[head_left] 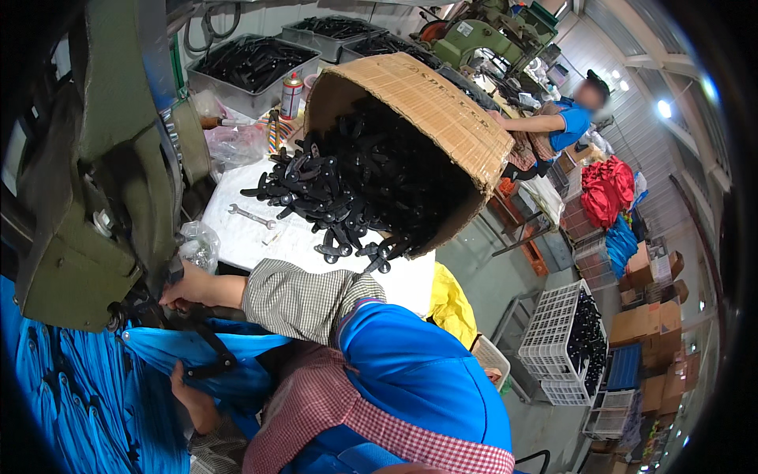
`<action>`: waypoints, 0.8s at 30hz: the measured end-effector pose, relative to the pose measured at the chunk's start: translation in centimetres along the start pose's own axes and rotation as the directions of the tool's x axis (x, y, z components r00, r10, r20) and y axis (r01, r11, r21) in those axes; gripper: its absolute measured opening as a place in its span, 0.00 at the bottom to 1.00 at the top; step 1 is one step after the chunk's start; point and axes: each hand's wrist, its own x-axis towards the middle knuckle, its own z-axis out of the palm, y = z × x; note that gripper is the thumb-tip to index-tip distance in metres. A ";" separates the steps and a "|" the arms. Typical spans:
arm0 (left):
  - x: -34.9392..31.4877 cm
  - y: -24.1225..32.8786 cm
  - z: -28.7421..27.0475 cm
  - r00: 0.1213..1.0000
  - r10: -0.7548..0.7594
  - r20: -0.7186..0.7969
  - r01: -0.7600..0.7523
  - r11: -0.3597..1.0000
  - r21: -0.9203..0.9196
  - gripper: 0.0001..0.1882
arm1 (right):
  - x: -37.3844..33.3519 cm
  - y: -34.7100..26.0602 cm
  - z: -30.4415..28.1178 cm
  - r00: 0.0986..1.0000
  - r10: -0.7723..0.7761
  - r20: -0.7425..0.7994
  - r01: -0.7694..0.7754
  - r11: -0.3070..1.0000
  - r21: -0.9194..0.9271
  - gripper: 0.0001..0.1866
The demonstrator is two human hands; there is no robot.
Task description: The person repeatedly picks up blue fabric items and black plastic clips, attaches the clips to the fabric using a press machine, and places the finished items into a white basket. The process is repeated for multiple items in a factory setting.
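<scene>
My right hand point(189, 286) reaches to the working end of a green machine point(67, 272), its fingers closed against dark parts there. What they pinch is hidden. Lower down, my left hand point(193, 395) grips the edge of a blue fabric piece point(170, 347), thumb up along the cloth. A black jointed strip point(213, 347) with a round rivet lies across that fabric. Many similar blue fabric pieces point(75, 395) hang in folds beneath the machine. Beside my right forearm, a tipped cardboard box point(442, 107) spills black plastic parts point(324, 193) onto a white tabletop point(249, 245).
An open-end wrench point(251, 216), a spray can point(291, 95) and clear plastic bags point(237, 146) lie around the tabletop. Grey bins point(253, 99) of black parts stand behind. A co-worker point(564, 122) is at the far right. White crates point(553, 340) and a yellow cloth point(452, 304) are to my right.
</scene>
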 end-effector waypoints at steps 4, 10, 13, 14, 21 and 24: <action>-0.2 0.1 0.2 1.000 -0.020 0.003 0.020 1.000 -0.015 0.22 | -0.5 -1.0 0.5 1.000 0.005 0.027 -0.003 0.996 -0.091 0.07; 0.3 -0.1 -0.7 0.997 -0.059 0.057 0.062 0.996 -0.063 0.21 | -0.1 1.6 0.5 0.982 -0.162 -0.092 0.142 0.970 -0.196 0.07; 0.3 -0.3 -0.1 0.995 -0.058 0.076 0.065 0.994 -0.084 0.21 | 0.5 4.9 -0.3 0.959 -0.254 -0.125 0.239 0.963 -0.124 0.11; 0.3 -0.2 0.1 0.996 -0.058 0.067 0.063 0.995 -0.075 0.21 | 0.8 6.2 -0.4 0.944 -0.299 -0.140 0.286 0.952 -0.105 0.13; -0.5 0.7 0.7 0.996 -0.053 0.065 0.062 0.990 -0.129 0.21 | -7.9 5.8 -0.7 0.979 -0.155 0.136 0.177 0.971 -0.163 0.13; -0.5 0.9 1.4 0.995 -0.075 0.066 0.086 0.979 -0.184 0.21 | -8.1 6.2 -1.8 0.969 -0.053 0.241 0.068 0.996 -0.056 0.12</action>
